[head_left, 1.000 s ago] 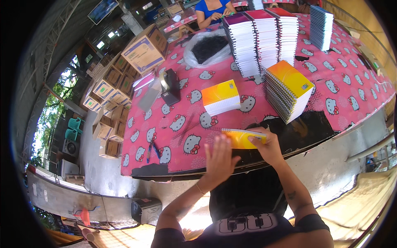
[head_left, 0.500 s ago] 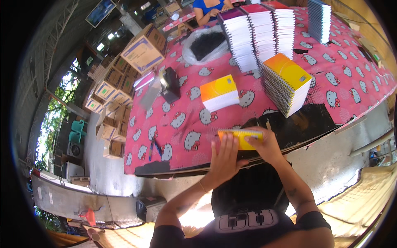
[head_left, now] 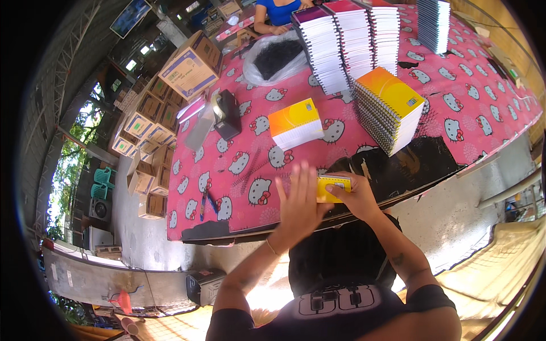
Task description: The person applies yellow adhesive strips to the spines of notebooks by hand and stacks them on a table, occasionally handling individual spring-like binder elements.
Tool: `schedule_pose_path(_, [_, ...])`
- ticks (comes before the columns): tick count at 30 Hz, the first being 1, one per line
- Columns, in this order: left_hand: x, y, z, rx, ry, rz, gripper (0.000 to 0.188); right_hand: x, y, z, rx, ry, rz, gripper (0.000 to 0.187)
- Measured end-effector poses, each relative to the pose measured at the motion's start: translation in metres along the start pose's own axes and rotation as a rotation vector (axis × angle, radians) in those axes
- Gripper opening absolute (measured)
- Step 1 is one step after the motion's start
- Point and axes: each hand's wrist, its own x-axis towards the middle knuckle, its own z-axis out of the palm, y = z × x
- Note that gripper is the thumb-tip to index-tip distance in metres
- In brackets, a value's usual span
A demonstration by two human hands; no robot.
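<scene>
A small yellow-and-orange notebook [head_left: 331, 188] with a wire coil along its far edge is at the table's front edge. My right hand [head_left: 360, 198] grips its right end, thumb on the cover. My left hand [head_left: 301, 200] lies over its left part with fingers stretched out flat, hiding that side. Beyond my hands sits a short pile of matching orange-and-yellow notebooks [head_left: 296, 126]. A taller pile of coil-bound yellow notebooks [head_left: 391, 96] stands to the right. Loose dark coils [head_left: 247, 175] seem to lie on the cloth left of my left hand.
Tall stacks of notebooks [head_left: 324, 54] rise at the back, with a dark blue stack [head_left: 433, 25] farther right. A plastic bag of black stuff [head_left: 250, 74], a tape dispenser [head_left: 227, 116] and pliers-like tools [head_left: 208, 204] lie leftward. Another person [head_left: 278, 12] sits opposite. Cartons [head_left: 190, 65] stand left.
My left hand has lifted its fingers and slid a little left and up over the notebook. My right hand keeps its grip. The whole view has shifted slightly.
</scene>
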Motion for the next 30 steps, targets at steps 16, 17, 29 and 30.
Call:
schedule_pose_path(16, [-0.005, 0.008, 0.036, 0.075, 0.055, 0.015, 0.092, 0.004, 0.022, -0.007, -0.215, -0.091, -0.005, 0.028])
schedule_pose_path(17, [-0.041, 0.021, 0.05, 0.021, 0.064, 0.049, 0.089, 0.005, 0.017, -0.005, -0.226, -0.084, 0.0, 0.028])
schedule_pose_path(29, [0.005, 0.014, 0.031, -0.084, 0.029, 0.094, 0.092, 0.013, 0.011, -0.01, -0.395, -0.085, -0.063, 0.026])
schedule_pose_path(30, [0.011, 0.012, 0.027, -0.087, 0.003, 0.077, 0.092, 0.011, 0.013, -0.009, -0.394, -0.071, -0.087, 0.026])
